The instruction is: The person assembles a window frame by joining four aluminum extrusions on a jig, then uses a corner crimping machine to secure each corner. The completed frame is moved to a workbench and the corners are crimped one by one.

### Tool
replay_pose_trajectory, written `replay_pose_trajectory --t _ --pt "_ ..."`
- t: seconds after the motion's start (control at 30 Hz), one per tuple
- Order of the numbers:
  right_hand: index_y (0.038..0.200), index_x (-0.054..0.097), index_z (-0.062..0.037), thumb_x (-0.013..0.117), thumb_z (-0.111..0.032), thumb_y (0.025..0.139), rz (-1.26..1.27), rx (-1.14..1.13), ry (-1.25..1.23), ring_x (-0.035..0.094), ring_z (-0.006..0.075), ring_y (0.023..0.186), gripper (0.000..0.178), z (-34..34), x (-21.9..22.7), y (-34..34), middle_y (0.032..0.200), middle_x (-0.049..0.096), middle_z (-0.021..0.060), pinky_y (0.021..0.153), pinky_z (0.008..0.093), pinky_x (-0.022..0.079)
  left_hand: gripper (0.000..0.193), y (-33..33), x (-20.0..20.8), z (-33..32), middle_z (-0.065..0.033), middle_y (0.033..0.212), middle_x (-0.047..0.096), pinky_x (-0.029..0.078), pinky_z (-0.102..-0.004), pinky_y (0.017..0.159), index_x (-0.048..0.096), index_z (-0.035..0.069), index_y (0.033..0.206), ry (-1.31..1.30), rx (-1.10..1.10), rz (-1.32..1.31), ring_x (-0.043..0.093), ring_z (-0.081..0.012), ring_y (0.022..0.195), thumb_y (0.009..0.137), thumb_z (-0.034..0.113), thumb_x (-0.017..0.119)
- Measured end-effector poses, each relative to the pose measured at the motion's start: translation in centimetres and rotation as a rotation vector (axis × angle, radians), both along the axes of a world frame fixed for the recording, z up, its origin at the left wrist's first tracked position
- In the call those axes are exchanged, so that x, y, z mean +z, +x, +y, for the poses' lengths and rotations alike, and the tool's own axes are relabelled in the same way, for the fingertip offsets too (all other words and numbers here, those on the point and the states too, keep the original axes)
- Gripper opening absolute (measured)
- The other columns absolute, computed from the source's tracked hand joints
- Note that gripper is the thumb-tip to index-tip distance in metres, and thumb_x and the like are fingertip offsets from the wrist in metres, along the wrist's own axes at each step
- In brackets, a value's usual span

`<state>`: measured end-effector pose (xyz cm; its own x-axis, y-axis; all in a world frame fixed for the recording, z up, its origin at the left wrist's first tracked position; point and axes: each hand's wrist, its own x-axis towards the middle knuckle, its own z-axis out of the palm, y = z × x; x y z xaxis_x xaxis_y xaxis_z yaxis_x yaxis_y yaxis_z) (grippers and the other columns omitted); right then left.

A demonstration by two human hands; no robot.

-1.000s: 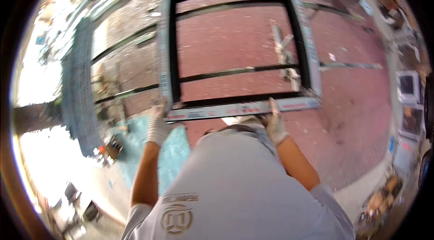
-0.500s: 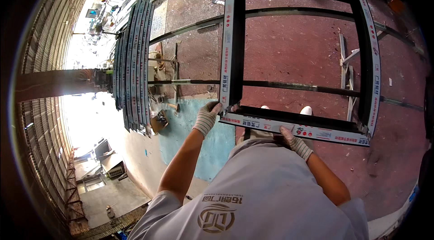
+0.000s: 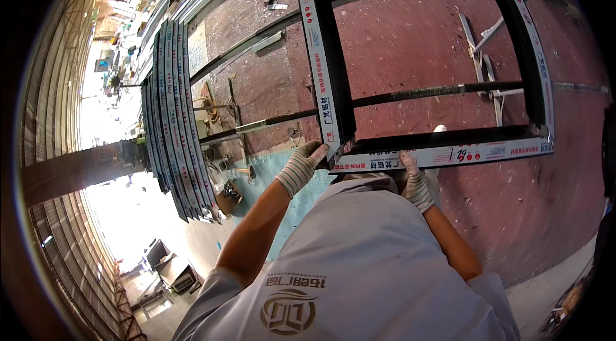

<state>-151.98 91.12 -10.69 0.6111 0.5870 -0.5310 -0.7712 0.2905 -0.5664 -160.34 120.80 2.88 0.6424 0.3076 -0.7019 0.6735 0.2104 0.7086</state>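
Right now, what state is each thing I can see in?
Rectangular frame: held in both hands, middle open.
Left hand: striped glove on, gripping the frame's near left corner.
Right hand: gloved, gripping its near side.
Long strips: lined up side by side.
Pale bars: seen through the frame, lying at angles.
Red floor: strewn with pale specks.

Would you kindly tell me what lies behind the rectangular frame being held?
Through the frame, you can see reddish floor, two dark rails, some pale strips and a white shoe tip. Whatever lies directly behind its sides is covered.
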Motion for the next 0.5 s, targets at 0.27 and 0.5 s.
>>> replay_pose_trajectory --t 0.27,0.5 --pt "0.116 0.070 -0.0084 0.069 -0.036 0.101 0.052 -0.190 -0.156 0.061 0.0103 0.105 0.031 3.0 5.9 0.2 0.113 0.067 -0.0008 0.097 0.0314 0.051 0.038 -0.9 -1.9 0.7 -0.0069 0.118 0.070 0.054 -0.0320 0.097 0.062 -0.002 0.132 -0.090 0.026 -0.034 0.066 -0.0171 0.104 0.107 0.026 0.063" --pt "0.116 0.071 -0.0070 0.072 -0.032 0.100 -0.133 -0.206 -0.223 0.064 0.0123 0.103 0.030 3.3 9.5 1.3 0.111 0.070 0.0016 0.094 0.0308 0.053 0.049 -0.9 -2.2 0.7 -0.0086 0.129 0.065 0.056 -0.0367 0.097 0.053 -0.001 0.144 -0.219 0.015 -0.120 0.065 -0.0193 0.111 0.107 0.029 0.062"
